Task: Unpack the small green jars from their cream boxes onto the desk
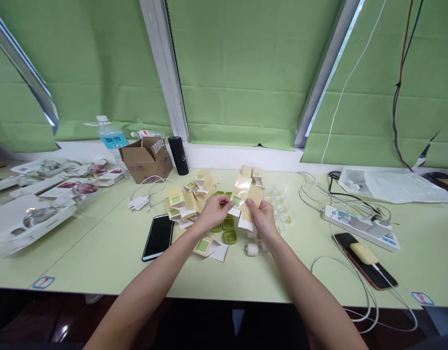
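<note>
Above the middle of the table, both hands hold a small unfolded cream paper box [255, 196] with white inner flaps. My left hand [215, 212] is closed in a pinch at its left edge. On its right side, my right hand [263, 218] grips it with the thumb on top. Under and beside my hands are several small green square containers [230, 236]. Several flattened cream boxes with green windows [180, 201] lie left of them. Clear round pieces with yellow centres [282, 206] sit to the right, and a small white piece [251, 249] lies nearer me.
A black-screened phone [158, 237] and a white charger [139, 202] lie left. Behind them stand a brown cardboard box [148, 158] and a black bottle [178, 155]. A power strip [360, 228], loose cables and another phone [384, 279] under a yellow case [364, 253] are right.
</note>
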Demonstrator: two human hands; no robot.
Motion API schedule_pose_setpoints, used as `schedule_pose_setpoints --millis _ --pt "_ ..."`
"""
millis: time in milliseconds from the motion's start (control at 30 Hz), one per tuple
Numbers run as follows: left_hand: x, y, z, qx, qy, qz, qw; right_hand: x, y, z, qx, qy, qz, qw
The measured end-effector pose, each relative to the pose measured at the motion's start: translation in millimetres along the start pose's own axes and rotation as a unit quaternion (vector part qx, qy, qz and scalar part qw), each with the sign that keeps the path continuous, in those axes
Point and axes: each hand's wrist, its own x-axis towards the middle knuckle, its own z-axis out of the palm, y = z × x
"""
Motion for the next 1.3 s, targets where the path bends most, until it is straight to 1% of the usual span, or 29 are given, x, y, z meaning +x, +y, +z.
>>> schedule_pose_setpoints --millis 67,100,167,200,267,367,433,533,633,733,800,867,967,1000,1033,1067,1167,1233,1300 --pt "13 2 -3.7 0.005 0.018 -0.011 1.0 -1 -4 1 -0.004 0.004 -0.003 1.0" --pt "23 2 -7.1 0.016 0.033 -0.029 0.999 -1 -5 1 -0.009 0.009 -0.007 1.0" --pt "49 2 -15.8 0.079 0.088 -0.088 0.989 -2 -9 0 -0.018 0.028 -0.024 0.999" --pt "64 1 -20.4 0.125 0.112 -0.123 0.978 -2 -10 -1 -0.021 0.04 -0.036 0.998" --pt "95 -4 -27.4 0.15 0.125 -0.146 0.97 -2 -12 -4 -0.023 0.06 -0.06 0.996" --pt "133 -13 -28.6 0.166 0.099 -0.187 0.963 -1 -12 -7 -0.028 0.079 -0.078 0.993" --pt "151 -20 -23.2 0.172 0.085 -0.211 0.958 0 -12 -7 -0.033 0.085 -0.086 0.992" --pt "165 -27 -11.1 0.172 0.073 -0.234 0.954 -1 -12 -7 -0.041 0.089 -0.094 0.991" --pt "169 -29 -1.2 0.16 0.062 -0.252 0.952 -1 -11 -7 -0.046 0.089 -0.096 0.99" --pt "166 -29 0.4 0.155 0.073 -0.257 0.951 -2 -9 -7 -0.053 0.093 -0.103 0.989" --pt "158 -27 -3.5 0.161 0.095 -0.24 0.953 -2 -8 -7 -0.057 0.098 -0.113 0.987" --pt "145 -24 -9.6 0.169 0.113 -0.208 0.957 -2 -8 -6 -0.064 0.102 -0.123 0.985" --pt "114 -15 -19.0 0.177 0.122 -0.163 0.963 -3 -7 -5 -0.08 0.104 -0.13 0.983" --pt "101 -12 -21.9 0.181 0.12 -0.143 0.966 -3 -7 -5 -0.087 0.105 -0.132 0.982" --pt "87 -9 -24.8 0.195 0.114 -0.109 0.968 -3 -6 -5 -0.095 0.107 -0.135 0.98" --pt "73 -7 -27.8 0.209 0.111 -0.087 0.968 -3 -6 -6 -0.103 0.109 -0.138 0.979" --pt "34 -2 -38.0 0.256 0.115 -0.048 0.959 1 -3 -10 -0.138 0.113 -0.142 0.974" --pt "15 -3 -44.6 0.262 0.111 -0.026 0.958 7 -1 -15 -0.176 0.114 -0.145 0.967" --pt "3 -6 -49.2 0.235 0.114 -0.009 0.965 17 -1 -18 -0.236 0.109 -0.148 0.954"
